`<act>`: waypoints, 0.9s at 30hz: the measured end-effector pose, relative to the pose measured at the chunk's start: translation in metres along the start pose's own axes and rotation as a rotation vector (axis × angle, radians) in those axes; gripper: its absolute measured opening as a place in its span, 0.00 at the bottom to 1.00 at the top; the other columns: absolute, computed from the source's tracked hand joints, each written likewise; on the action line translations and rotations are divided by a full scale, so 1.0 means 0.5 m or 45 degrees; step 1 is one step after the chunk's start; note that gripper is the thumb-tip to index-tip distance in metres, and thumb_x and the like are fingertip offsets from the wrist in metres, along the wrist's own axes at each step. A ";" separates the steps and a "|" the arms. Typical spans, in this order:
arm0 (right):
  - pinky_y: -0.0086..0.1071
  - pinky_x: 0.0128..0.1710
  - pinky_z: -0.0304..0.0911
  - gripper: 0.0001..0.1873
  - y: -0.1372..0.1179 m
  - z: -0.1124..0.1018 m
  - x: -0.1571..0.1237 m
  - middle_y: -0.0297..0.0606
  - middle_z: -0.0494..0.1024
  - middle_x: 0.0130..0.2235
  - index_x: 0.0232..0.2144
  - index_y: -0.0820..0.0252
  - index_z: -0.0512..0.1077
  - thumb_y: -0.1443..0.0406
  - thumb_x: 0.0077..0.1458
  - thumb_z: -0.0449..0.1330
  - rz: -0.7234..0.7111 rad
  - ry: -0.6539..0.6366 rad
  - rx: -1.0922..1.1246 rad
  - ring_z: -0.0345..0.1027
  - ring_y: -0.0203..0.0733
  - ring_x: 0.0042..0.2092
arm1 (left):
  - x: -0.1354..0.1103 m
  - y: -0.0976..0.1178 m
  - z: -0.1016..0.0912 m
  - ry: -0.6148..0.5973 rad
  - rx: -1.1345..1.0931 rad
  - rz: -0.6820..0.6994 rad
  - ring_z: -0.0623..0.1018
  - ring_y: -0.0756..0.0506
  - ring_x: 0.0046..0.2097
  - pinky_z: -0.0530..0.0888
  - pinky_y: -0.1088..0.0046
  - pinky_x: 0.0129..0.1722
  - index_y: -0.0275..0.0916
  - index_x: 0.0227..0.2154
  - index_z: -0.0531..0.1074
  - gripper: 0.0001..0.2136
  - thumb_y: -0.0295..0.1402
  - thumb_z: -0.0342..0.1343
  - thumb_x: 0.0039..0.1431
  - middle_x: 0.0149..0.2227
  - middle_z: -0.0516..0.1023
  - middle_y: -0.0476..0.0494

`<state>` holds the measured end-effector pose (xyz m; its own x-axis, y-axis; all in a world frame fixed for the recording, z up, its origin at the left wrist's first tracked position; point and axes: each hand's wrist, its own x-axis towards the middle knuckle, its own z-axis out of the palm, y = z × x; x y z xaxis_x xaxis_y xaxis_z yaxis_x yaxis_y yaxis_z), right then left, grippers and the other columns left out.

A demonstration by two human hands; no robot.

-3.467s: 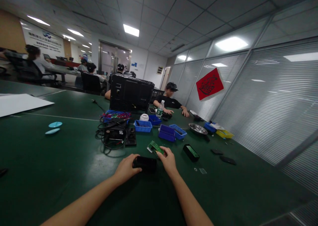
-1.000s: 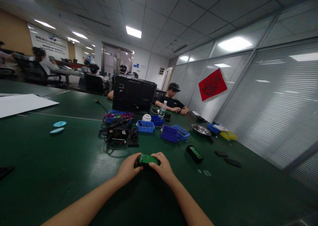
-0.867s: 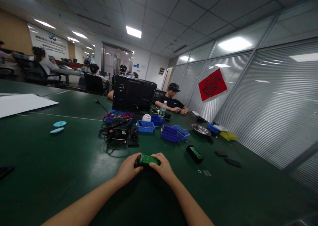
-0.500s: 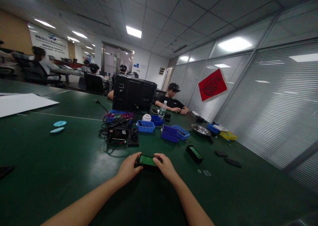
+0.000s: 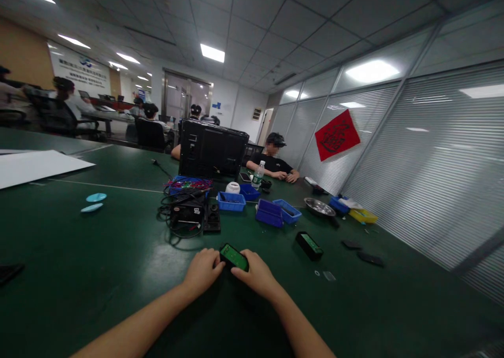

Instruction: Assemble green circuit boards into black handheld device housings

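A black box-shaped case with a green circuit board [image 5: 234, 257] in its open top sits between my hands, low over the table and turned at a slant. My right hand [image 5: 258, 275] grips its right end, thumb along the near edge and fingers behind. My left hand [image 5: 203, 270] is closed at the left end, its thumb and fingertips at the corner; part of that contact is hidden. To the right, a second black case with a green board [image 5: 310, 245] lies on the table. Near it are a small white ring [image 5: 317, 273] and a clear plastic piece [image 5: 329, 276].
Beyond my hands lie a black soldering station with coiled cables [image 5: 188, 212] and several blue bins [image 5: 231, 202]. Two dark flat pieces [image 5: 370, 258] and a metal bowl [image 5: 318, 207] are at right. A person [image 5: 275, 161] sits across the table beside a black panel [image 5: 212, 149].
The case has turned clockwise, its right end now nearer me. My left hand has slid back slightly along its left end, and my right thumb has moved to the near edge.
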<state>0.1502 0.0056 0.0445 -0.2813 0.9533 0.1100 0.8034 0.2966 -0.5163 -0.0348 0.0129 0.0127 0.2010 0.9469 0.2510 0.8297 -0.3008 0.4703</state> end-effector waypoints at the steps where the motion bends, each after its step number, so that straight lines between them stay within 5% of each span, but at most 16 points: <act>1: 0.29 0.37 0.55 0.21 -0.002 0.004 0.000 0.39 0.71 0.38 0.40 0.59 0.66 0.55 0.44 0.58 0.019 0.008 -0.037 0.64 0.41 0.39 | -0.001 0.001 -0.001 -0.018 0.004 0.019 0.68 0.48 0.34 0.58 0.74 0.32 0.39 0.21 0.65 0.07 0.35 0.49 0.52 0.27 0.69 0.49; 11: 0.31 0.35 0.56 0.20 0.030 -0.005 0.017 0.42 0.72 0.37 0.39 0.60 0.66 0.55 0.45 0.56 0.320 0.235 -0.295 0.66 0.44 0.38 | -0.006 0.009 -0.014 -0.071 -0.031 0.062 0.68 0.48 0.36 0.59 0.73 0.36 0.40 0.25 0.68 0.07 0.36 0.48 0.54 0.30 0.71 0.48; 17: 0.31 0.32 0.55 0.25 0.051 -0.035 0.021 0.44 0.72 0.38 0.40 0.60 0.66 0.47 0.51 0.47 0.400 0.151 -0.212 0.66 0.44 0.39 | -0.006 0.006 -0.014 -0.068 -0.056 0.095 0.68 0.48 0.35 0.59 0.73 0.34 0.40 0.26 0.68 0.07 0.36 0.47 0.54 0.30 0.71 0.48; 20: 0.30 0.31 0.54 0.22 0.051 -0.039 0.023 0.43 0.73 0.37 0.37 0.60 0.67 0.52 0.56 0.41 0.411 0.136 -0.174 0.66 0.43 0.39 | -0.006 0.004 -0.015 -0.076 -0.058 0.092 0.68 0.48 0.35 0.59 0.74 0.33 0.41 0.26 0.68 0.07 0.35 0.48 0.53 0.30 0.71 0.49; 27: 0.29 0.28 0.53 0.09 0.041 -0.021 0.022 0.38 0.71 0.30 0.30 0.59 0.64 0.60 0.51 0.50 0.360 0.217 -0.148 0.65 0.40 0.32 | -0.007 0.010 -0.016 -0.089 -0.036 0.078 0.69 0.48 0.37 0.60 0.73 0.36 0.40 0.27 0.68 0.06 0.35 0.48 0.53 0.32 0.71 0.48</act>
<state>0.1690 0.0225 0.0440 0.0444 0.9916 0.1217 0.8941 0.0149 -0.4477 -0.0357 0.0073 0.0209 0.2879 0.9319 0.2207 0.7999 -0.3607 0.4797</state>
